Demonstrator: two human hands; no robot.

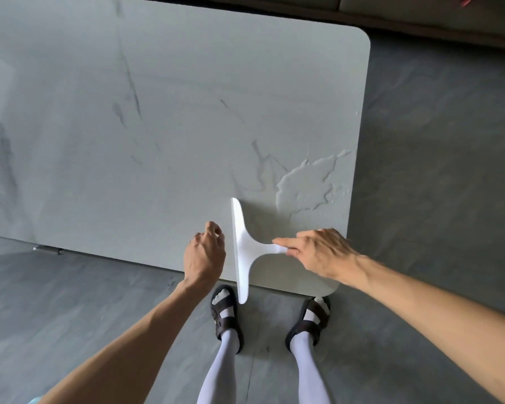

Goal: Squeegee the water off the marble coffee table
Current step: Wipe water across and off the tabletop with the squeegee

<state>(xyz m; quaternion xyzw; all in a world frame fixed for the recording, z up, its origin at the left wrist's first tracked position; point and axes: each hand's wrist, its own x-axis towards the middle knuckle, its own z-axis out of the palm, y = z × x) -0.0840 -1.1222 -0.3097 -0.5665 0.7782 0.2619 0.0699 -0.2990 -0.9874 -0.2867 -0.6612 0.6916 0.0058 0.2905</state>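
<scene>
A white T-shaped squeegee (241,246) lies over the near edge of the marble coffee table (129,126), its long blade running away from me and its lower end past the table's edge. My right hand (321,255) pinches the squeegee's short handle from the right. My left hand (206,252) hovers just left of the blade with fingers loosely curled, holding nothing. A puddle of water (306,185) spreads on the marble near the right edge, beyond and to the right of the blade.
The table's rounded right corners (359,39) border grey stone-look floor (435,170). My feet in dark sandals and white socks (226,313) stand at the near edge. A sofa base (420,21) runs along the top right. Small droplets sit at the far left.
</scene>
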